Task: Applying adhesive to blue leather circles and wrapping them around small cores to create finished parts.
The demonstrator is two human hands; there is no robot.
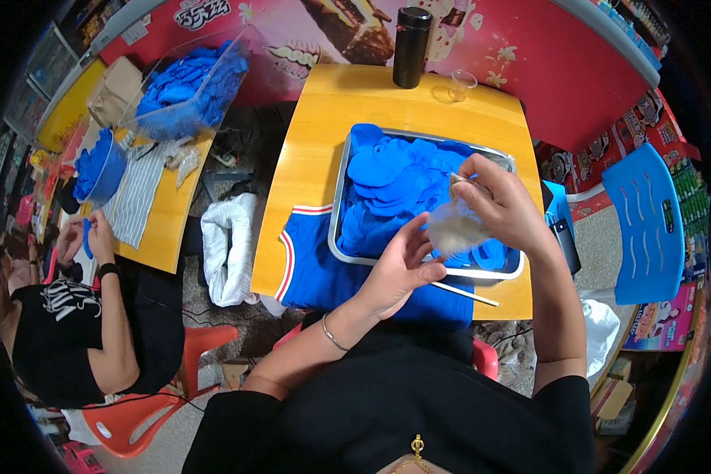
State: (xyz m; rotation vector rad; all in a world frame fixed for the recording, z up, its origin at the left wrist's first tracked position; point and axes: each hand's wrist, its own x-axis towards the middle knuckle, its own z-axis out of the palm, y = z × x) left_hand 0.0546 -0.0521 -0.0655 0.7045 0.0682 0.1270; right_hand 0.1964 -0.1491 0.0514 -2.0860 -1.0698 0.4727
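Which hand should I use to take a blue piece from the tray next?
Probably your left hand: it looks open, by the near rim of the tray, while your right hand pinches a see-through bag over the blue pieces.

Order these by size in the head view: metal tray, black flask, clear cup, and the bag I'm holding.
Largest to smallest:
Metal tray
Black flask and held bag: unranked, since they look alike and the bag is nearer the camera
Clear cup

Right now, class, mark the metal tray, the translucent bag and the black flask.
Metal tray (482, 274): head view, near rim.
Translucent bag (457, 230): head view, its middle.
Black flask (411, 51): head view, mid-body.
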